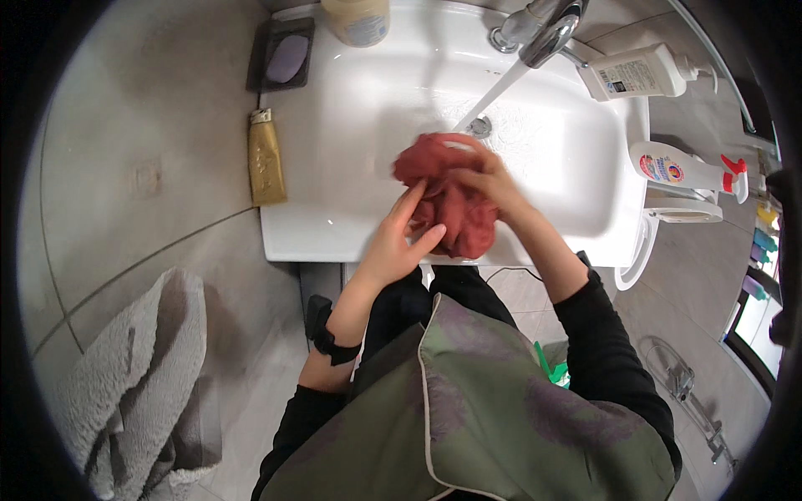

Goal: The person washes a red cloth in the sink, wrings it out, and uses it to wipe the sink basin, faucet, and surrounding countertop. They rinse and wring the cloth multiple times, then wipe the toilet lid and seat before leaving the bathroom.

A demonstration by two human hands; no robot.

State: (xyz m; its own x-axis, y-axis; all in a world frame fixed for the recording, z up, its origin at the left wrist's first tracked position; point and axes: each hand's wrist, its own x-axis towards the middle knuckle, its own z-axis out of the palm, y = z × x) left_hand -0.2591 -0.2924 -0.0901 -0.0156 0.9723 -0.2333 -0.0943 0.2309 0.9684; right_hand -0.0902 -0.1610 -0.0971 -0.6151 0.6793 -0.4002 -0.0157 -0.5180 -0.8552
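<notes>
A bunched red cloth (pixel 460 219) is between my two hands, over the front part of a white washbasin (pixel 319 232). My left hand (pixel 401 241) lies against the cloth's left side with thumb and fingers spread. My right hand (pixel 492 178) grips the cloth's upper right part, its fingers curled into the folds. Just beyond the cloth, water runs from the chrome faucet (pixel 551 41) down near the metal drain (pixel 480 127). Part of the cloth's underside is hidden.
On the basin's left rim are a purple soap bar (pixel 288 58) in a dark dish and a gold tube (pixel 266 160). A jar (pixel 358 22) stands at the back. Along the right are a pump bottle (pixel 639 72) and a spray bottle (pixel 680 164). A grey towel (pixel 144 369) hangs lower left.
</notes>
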